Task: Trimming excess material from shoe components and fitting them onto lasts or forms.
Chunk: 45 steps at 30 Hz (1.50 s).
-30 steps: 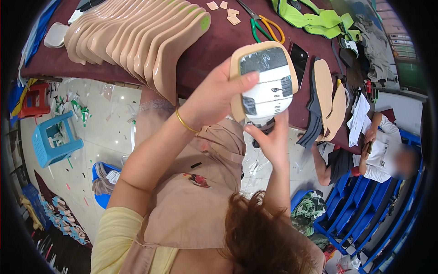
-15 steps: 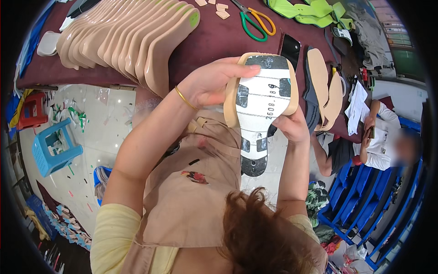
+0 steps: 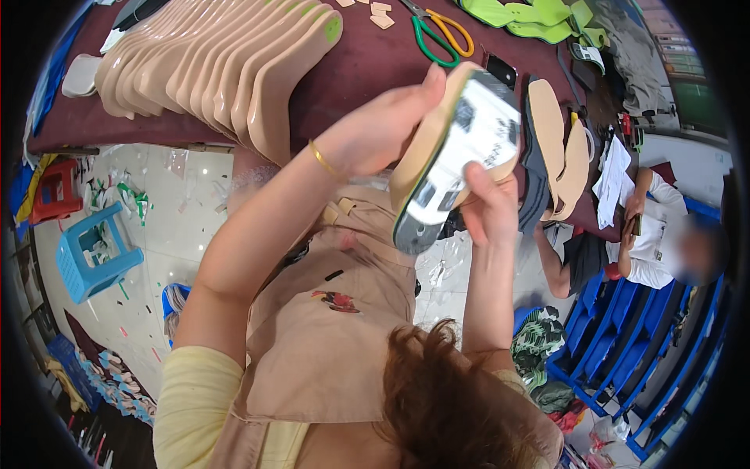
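Observation:
Between my hands, above the table's near edge, is a beige shoe sole (image 3: 428,134) with a white-and-black patterned, printed face (image 3: 478,129). It is tilted, its broad end up and to the right. My left hand (image 3: 387,129) lies along the beige left side, thumb up at the top edge; its other fingers are partly hidden behind the sole. My right hand (image 3: 492,207) grips from the lower right, with the thumb pressed on the patterned face. Left of my hands a long row of beige soles (image 3: 269,94) stands on edge, packed close together.
Scissors (image 3: 443,35), small beige scraps (image 3: 381,16), a black phone-like object (image 3: 500,70) and green sole pieces (image 3: 539,27) lie on the maroon table (image 3: 348,74). More beige soles (image 3: 574,168) rest at right. A blue stool (image 3: 98,254) stands on the floor; another person (image 3: 652,227) sits at right.
The sole has turned from nearly upright and face-on to a tilt, showing its beige side edge. My left thumb has come off the patterned face; my right thumb has moved onto it.

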Each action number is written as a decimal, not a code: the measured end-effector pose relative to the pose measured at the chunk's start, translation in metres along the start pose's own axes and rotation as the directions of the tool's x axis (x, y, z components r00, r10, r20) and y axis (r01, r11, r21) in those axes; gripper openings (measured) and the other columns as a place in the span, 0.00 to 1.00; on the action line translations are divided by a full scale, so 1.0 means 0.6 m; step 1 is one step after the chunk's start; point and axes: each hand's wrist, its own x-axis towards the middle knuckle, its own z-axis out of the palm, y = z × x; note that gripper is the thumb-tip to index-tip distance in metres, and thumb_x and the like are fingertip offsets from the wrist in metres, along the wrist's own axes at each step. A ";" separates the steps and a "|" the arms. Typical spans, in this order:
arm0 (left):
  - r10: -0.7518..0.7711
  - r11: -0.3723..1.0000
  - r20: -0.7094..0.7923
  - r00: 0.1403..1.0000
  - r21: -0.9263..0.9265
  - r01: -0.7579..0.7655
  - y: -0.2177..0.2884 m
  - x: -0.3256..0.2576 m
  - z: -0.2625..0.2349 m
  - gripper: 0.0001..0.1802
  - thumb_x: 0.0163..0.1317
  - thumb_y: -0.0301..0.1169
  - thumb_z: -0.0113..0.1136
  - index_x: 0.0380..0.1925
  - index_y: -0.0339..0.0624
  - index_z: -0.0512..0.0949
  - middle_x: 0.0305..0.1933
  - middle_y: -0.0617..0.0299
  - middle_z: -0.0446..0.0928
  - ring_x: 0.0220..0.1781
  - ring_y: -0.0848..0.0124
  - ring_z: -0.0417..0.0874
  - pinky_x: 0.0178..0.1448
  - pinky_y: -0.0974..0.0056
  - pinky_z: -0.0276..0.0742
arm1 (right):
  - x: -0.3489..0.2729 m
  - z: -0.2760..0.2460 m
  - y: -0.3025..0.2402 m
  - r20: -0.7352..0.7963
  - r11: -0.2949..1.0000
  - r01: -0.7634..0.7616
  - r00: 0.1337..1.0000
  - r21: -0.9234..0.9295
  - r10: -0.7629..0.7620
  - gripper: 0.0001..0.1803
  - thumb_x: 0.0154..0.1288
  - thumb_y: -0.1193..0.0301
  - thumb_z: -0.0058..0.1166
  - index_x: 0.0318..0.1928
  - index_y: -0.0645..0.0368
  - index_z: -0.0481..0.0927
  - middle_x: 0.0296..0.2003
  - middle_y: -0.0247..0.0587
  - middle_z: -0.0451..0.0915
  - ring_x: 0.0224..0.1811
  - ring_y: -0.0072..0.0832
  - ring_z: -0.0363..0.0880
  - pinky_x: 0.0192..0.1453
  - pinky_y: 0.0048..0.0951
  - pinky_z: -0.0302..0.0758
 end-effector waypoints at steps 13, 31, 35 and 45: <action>0.182 0.910 -0.253 0.950 0.409 -0.065 -0.092 -0.039 -0.014 0.16 0.58 0.29 0.63 0.45 0.33 0.77 0.41 0.64 0.80 0.43 0.81 0.77 0.51 0.72 0.72 | 0.014 -0.002 -0.008 -0.057 0.979 0.094 0.993 -0.181 -0.106 0.22 0.58 0.76 0.59 0.53 0.66 0.72 0.47 0.42 0.78 0.49 0.28 0.78 0.54 0.28 0.73; 0.537 0.841 -0.617 0.575 0.337 -0.424 -0.018 0.005 0.078 0.40 0.66 0.62 0.28 0.23 0.39 0.78 0.20 0.68 0.75 0.23 0.82 0.73 0.28 0.76 0.68 | -0.009 0.093 -0.030 0.069 0.872 0.125 0.992 -0.473 -0.105 0.15 0.55 0.75 0.63 0.44 0.67 0.79 0.38 0.38 0.82 0.39 0.20 0.78 0.44 0.25 0.76; 0.654 0.744 -0.611 0.446 0.414 -0.524 -0.035 0.042 0.000 0.42 0.66 0.63 0.26 0.05 0.43 0.65 0.10 0.73 0.64 0.15 0.82 0.57 0.22 0.74 0.53 | -0.023 0.126 0.056 0.392 -0.050 0.511 0.590 -0.858 -0.706 0.12 0.49 0.75 0.64 0.34 0.64 0.79 0.27 0.43 0.76 0.26 0.42 0.74 0.31 0.36 0.72; 0.254 0.959 -0.077 0.964 -0.109 -0.261 -0.052 -0.010 0.009 0.29 0.67 0.49 0.44 0.57 0.37 0.66 0.53 0.55 0.74 0.51 0.69 0.77 0.54 0.65 0.74 | 0.026 0.025 -0.033 0.136 0.910 -0.178 0.960 -0.373 0.244 0.20 0.50 0.76 0.67 0.45 0.67 0.79 0.39 0.39 0.82 0.38 0.22 0.79 0.43 0.23 0.75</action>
